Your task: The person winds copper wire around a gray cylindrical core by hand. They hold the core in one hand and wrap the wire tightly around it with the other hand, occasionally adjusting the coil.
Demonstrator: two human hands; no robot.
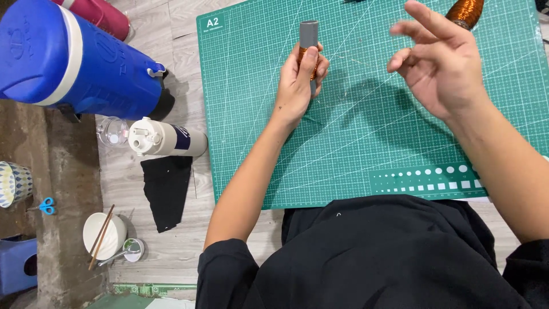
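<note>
My left hand (300, 80) grips a grey cylinder (309, 34) wound with copper-coloured wire, held upright over the green cutting mat (354, 149). A thin strand of wire seems to run from it toward my right hand (440, 63), which hovers above the mat with its fingers spread and the thumb and forefinger close together; whether they pinch the strand cannot be told. A spool of copper wire (464, 11) lies at the mat's far edge, just beyond my right hand.
A blue insulated jug (68, 57) stands at far left. A white bottle (163, 138) lies beside the mat, with a black cloth (166, 189) below it. A white bowl with chopsticks (103, 234), a spoon (128, 252) and blue scissors (46, 206) sit lower left.
</note>
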